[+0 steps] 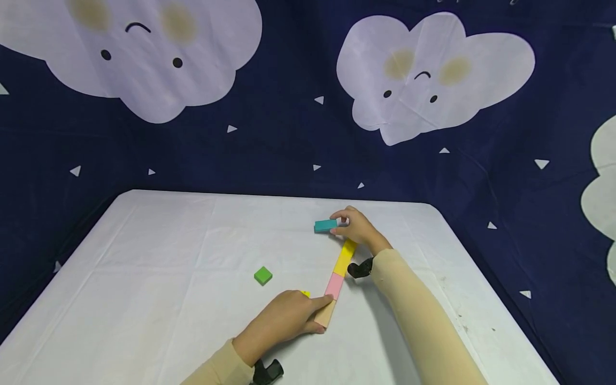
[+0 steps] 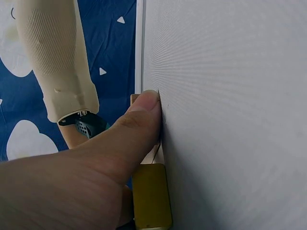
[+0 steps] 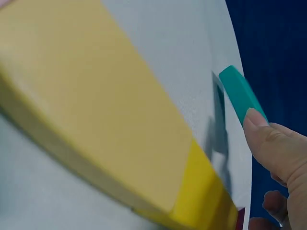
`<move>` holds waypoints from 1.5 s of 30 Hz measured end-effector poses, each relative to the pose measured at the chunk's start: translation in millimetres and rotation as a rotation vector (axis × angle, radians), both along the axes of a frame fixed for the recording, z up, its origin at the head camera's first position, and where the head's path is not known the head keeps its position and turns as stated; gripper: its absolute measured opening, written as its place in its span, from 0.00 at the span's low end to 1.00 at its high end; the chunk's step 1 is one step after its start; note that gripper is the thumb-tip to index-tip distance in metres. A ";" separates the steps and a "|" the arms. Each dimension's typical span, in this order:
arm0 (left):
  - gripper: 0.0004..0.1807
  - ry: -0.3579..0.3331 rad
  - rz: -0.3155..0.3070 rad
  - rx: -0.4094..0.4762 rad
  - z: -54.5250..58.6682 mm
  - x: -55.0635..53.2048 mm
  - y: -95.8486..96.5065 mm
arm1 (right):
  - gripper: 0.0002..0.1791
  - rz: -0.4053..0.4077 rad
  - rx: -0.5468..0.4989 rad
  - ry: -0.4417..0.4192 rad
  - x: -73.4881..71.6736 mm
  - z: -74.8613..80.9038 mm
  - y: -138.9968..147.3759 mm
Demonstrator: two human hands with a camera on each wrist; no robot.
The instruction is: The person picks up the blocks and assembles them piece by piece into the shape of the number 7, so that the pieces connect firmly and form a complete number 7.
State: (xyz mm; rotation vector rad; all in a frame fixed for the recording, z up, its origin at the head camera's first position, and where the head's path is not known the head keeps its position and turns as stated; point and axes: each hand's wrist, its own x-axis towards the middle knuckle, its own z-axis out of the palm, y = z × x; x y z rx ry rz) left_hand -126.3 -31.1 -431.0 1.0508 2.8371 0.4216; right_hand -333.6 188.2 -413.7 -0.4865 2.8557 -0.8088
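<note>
My right hand (image 1: pixel 356 227) pinches a teal block (image 1: pixel 325 226) between thumb and fingers, just past the far end of a row of blocks. Its shadow falls apart from it on the cloth in the right wrist view. The row runs end to end: yellow (image 1: pixel 344 258), pink (image 1: pixel 334 285) and plain wood (image 1: pixel 325 314) nearest me. Around the wooden block lies my left hand (image 1: pixel 289 316), index finger along its far part near the pink joint, thumb (image 2: pixel 144 108) at its near end. A small yellow block (image 2: pixel 151 196) sits beside that hand, mostly hidden in the head view.
A green block (image 1: pixel 263 275) lies on the white table (image 1: pixel 159 289), left of the row. Behind the table hangs a dark blue curtain (image 1: pixel 284 144) with white clouds. A dark red bit (image 3: pixel 241 218) shows past the yellow end of the row.
</note>
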 end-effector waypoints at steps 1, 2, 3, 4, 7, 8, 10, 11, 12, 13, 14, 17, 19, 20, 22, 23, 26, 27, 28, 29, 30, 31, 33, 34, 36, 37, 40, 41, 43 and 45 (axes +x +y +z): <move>0.35 -0.003 0.002 -0.001 0.4 0.2 -0.2 | 0.21 -0.002 0.003 -0.004 -0.4 -0.5 1.1; 0.35 -0.005 0.003 0.000 0.7 0.4 -0.4 | 0.21 -0.003 0.005 -0.008 -0.8 -0.9 2.1; 0.35 -0.005 0.004 0.000 0.9 0.6 -0.5 | 0.21 -0.003 0.010 -0.008 -1.0 -1.5 3.0; 0.35 -0.005 0.004 0.000 1.0 0.8 -0.6 | 0.21 -0.005 0.014 -0.009 -1.1 -2.0 3.9; 0.35 0.004 0.005 -0.003 0.4 1.2 -0.4 | 0.21 -0.017 0.033 -0.009 -1.6 -3.9 6.7; 0.35 0.006 0.006 -0.005 0.1 1.3 -0.2 | 0.21 -0.021 0.040 -0.009 -1.8 -4.4 7.6; 0.35 0.014 0.006 -0.008 -0.4 1.5 -0.2 | 0.21 -0.028 0.052 -0.014 -2.2 -5.0 9.7; 0.35 0.014 0.006 -0.008 -0.5 1.6 -0.2 | 0.21 -0.034 0.055 -0.022 -2.4 -5.0 10.5; 0.35 0.015 0.005 -0.009 -0.4 1.6 -0.3 | 0.21 -0.040 0.058 -0.033 -2.7 -5.0 11.2; 0.35 0.017 0.005 -0.008 -0.3 1.6 -0.4 | 0.22 -0.044 0.062 -0.042 -3.0 -4.9 12.0; 0.35 0.018 0.004 -0.006 -0.1 1.7 -0.7 | 0.22 -0.044 0.067 -0.047 -3.1 -4.6 12.8; 0.35 0.028 0.000 0.000 0.3 1.6 -0.9 | 0.22 -0.047 0.077 -0.070 -3.2 -4.7 15.2; 0.35 0.038 -0.002 0.006 0.4 1.5 -1.1 | 0.23 -0.047 0.082 -0.076 -3.0 -5.0 16.8; 0.35 0.042 -0.002 0.009 0.5 1.5 -1.2 | 0.23 -0.045 0.086 -0.076 -3.0 -5.2 17.4; 0.35 0.051 -0.003 0.013 0.4 1.3 -1.4 | 0.23 -0.051 0.088 -0.083 -2.9 -5.3 17.8; 0.35 0.054 -0.004 0.015 0.4 1.3 -1.6 | 0.23 -0.053 0.088 -0.085 -2.8 -5.0 17.8; 0.35 0.055 -0.005 0.017 0.1 1.1 -1.8 | 0.24 -0.051 0.093 -0.082 -2.4 -4.2 16.6; 0.35 0.054 -0.006 0.016 0.1 1.0 -1.8 | 0.25 -0.050 0.096 -0.081 -2.3 -4.1 15.9; 0.35 0.052 -0.007 0.016 0.0 1.0 -1.8 | 0.25 -0.046 0.099 -0.078 -2.1 -4.2 15.3; 0.35 0.050 -0.007 0.015 0.1 1.0 -1.6 | 0.25 -0.041 0.103 -0.078 -1.9 -4.5 14.7; 0.35 0.048 -0.008 0.014 0.2 1.0 -1.4 | 0.26 -0.037 0.107 -0.076 -1.4 -4.8 14.0; 0.35 0.047 -0.008 0.013 0.4 1.0 -1.4 | 0.25 -0.032 0.112 -0.074 -1.2 -5.0 12.9; 0.35 0.044 -0.007 0.010 0.6 1.0 -1.4 | 0.25 -0.029 0.119 -0.076 -0.9 -5.8 11.2; 0.35 0.043 -0.006 0.010 0.7 1.0 -1.5 | 0.24 -0.030 0.120 -0.079 -0.3 -5.9 10.6; 0.35 0.041 -0.007 0.007 1.0 1.1 -1.6 | 0.23 -0.039 0.122 -0.081 0.3 -5.5 9.6; 0.35 0.040 -0.007 0.007 1.0 1.1 -1.5 | 0.22 -0.043 0.123 -0.082 0.6 -5.2 9.7; 0.35 0.039 -0.005 0.008 1.3 1.2 -1.5 | 0.22 -0.059 0.117 -0.091 2.0 -2.6 10.8; 0.35 0.038 -0.004 0.008 1.4 1.3 -1.5 | 0.22 -0.064 0.118 -0.095 2.2 -1.7 11.2; 0.35 0.037 -0.001 0.007 1.6 1.4 -1.3 | 0.22 -0.070 0.120 -0.108 2.6 -0.1 12.2; 0.35 0.033 0.000 0.007 1.8 1.5 -1.1 | 0.22 -0.077 0.123 -0.120 2.7 0.8 13.1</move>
